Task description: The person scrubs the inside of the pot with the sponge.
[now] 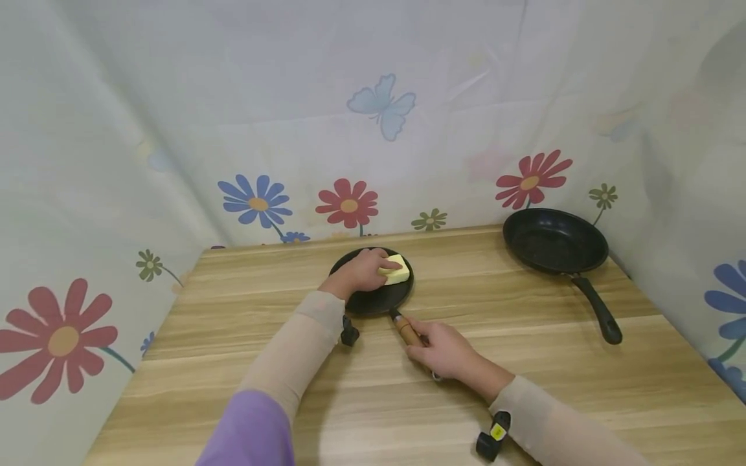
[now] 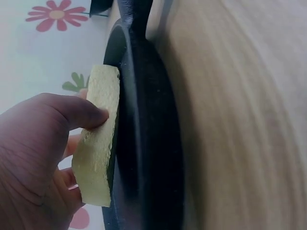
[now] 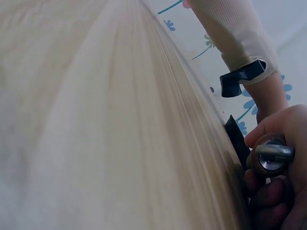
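A small round black pan [image 1: 373, 301] with a wooden handle sits left of the table's middle. My left hand [image 1: 362, 270] grips a pale yellow sponge [image 1: 397, 270] inside it, thumb on the near side and fingers on the far side. In the left wrist view the sponge [image 2: 98, 153] lies against the pan's inner surface, beside the dark rim [image 2: 139, 129]. My right hand [image 1: 444, 349] holds the wooden handle [image 1: 406, 329], fingers wrapped round it. From the right wrist, the handle's end with its metal hanging ring [image 3: 274, 152] pokes out of that hand.
A larger black frying pan [image 1: 553, 241] stands at the table's back right, its black handle [image 1: 599, 309] pointing toward the front right. Behind the wood-grain table [image 1: 233, 362] hangs a white curtain [image 1: 280, 84] printed with flowers and a butterfly. Black straps with camera mounts circle both wrists.
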Available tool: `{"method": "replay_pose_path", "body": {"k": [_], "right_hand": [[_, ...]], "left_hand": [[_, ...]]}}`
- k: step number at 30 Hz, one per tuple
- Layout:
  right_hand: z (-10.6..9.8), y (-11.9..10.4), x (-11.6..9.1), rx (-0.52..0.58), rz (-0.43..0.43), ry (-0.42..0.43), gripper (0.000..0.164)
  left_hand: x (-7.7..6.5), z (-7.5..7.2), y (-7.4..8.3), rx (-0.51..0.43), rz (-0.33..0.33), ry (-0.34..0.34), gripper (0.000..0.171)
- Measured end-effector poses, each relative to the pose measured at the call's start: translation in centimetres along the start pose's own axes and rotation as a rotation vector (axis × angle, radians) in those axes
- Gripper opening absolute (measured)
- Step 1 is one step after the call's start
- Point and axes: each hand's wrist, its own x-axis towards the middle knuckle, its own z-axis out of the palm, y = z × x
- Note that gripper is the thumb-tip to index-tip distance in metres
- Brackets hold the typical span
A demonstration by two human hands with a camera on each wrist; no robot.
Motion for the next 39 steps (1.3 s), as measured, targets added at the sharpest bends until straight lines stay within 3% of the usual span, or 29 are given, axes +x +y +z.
{"method": "replay_pose_path", "body": {"k": [6, 10, 18, 27, 39], "right_hand": [[0.2, -0.4, -0.2, -0.012, 0.003, 0.047, 0.062], [0.4, -0.6, -0.2, -0.006, 0.017, 0.066, 0.061], [0.6, -0.7, -0.4, -0.016, 0.027, 0.068, 0.061], [0.7, -0.7, -0.5, -0.010, 0.043, 0.083, 0.060], [0.9, -0.7, -0.5, -0.038, 0.039, 0.123, 0.058]], "left_hand": [[0.5, -0.5, -0.7, 0.018, 0.062, -0.012, 0.052], [0.6, -0.5, -1.5, -0.018, 0.082, -0.001, 0.053], [0.9, -0.1, -3.3, -0.023, 0.052, 0.092, 0.054], [0.7, -0.9, -4.3, 0.044, -0.005, 0.076, 0.054], [0.0, -1.5, -5.6, 0.042, -0.033, 0.054, 0.053]]}}
